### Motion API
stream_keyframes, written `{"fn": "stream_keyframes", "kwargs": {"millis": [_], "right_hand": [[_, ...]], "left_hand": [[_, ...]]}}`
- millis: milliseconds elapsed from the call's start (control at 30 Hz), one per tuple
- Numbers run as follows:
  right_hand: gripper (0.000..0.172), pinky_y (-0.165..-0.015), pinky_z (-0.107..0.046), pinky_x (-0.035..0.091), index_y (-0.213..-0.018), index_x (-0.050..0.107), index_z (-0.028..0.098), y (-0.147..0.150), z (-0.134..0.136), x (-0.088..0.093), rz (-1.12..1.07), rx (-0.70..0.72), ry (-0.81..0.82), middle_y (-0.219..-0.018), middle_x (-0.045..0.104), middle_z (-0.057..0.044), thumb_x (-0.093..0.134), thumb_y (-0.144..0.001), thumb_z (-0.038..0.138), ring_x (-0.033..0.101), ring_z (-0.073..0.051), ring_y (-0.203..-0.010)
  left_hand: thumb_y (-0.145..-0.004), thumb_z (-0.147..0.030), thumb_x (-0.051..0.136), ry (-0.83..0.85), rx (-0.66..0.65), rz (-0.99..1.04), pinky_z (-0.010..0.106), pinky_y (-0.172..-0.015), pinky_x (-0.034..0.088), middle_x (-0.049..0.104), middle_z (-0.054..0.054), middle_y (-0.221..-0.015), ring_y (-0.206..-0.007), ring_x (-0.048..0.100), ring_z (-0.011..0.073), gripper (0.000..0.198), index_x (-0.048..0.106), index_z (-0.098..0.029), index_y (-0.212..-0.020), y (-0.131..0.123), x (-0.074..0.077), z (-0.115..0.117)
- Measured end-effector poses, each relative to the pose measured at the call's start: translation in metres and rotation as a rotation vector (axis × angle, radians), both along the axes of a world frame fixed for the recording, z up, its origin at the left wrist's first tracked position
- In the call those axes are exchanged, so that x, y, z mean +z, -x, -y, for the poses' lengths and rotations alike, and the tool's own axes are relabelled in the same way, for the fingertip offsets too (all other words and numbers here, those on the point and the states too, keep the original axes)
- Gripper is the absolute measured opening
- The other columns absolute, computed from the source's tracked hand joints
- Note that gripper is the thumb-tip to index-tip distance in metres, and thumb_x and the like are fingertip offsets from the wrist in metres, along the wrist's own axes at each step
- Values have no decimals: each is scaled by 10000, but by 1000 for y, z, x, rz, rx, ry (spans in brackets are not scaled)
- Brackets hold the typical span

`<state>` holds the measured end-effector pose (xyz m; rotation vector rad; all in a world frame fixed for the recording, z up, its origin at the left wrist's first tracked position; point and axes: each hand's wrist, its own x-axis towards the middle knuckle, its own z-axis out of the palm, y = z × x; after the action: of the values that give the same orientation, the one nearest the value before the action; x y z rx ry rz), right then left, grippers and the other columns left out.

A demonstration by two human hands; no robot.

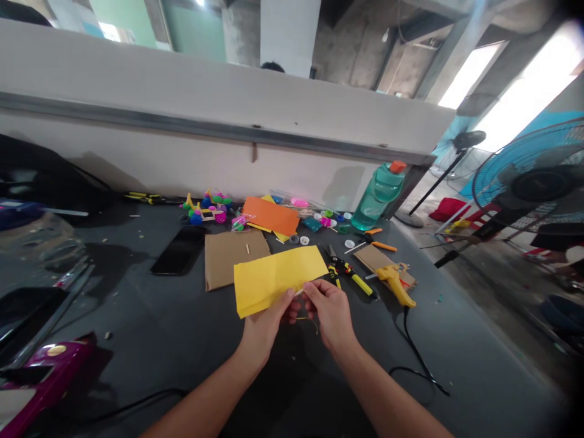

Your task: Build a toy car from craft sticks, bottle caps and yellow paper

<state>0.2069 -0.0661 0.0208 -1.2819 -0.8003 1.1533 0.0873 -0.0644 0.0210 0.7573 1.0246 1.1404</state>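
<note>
A yellow sheet [274,272] is held above the dark table by my left hand [269,319], its thumb pressed on the lower edge. My right hand [329,307] pinches a thin white stick [298,292] at that same edge, close to my left fingertips. Behind the sheet lies a piece of brown cardboard [225,252] with a short wooden stick on it. Black and yellow pliers [358,281] lie just beyond my right hand.
A yellow glue gun [396,283] rests on cardboard at the right, its black cord trailing forward. A phone [179,250] lies left. Orange paper [270,214], colourful small parts and a green bottle [376,198] line the back.
</note>
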Motion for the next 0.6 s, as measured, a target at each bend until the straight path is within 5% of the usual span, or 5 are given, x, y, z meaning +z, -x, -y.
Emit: {"fn": "stream_keyframes", "kwargs": {"millis": [600], "right_hand": [[275,-468,-198,405,-806,708,160,7,0,0,-355,71,-5,-677,675,-13,801,-579,283,519,-88,-550]], "left_hand": [[-599,-269,789,158,-6,186,207,-529,477,653,38,-626,-545,574,98,225,700,-98,-714,11,-1,-9]]}}
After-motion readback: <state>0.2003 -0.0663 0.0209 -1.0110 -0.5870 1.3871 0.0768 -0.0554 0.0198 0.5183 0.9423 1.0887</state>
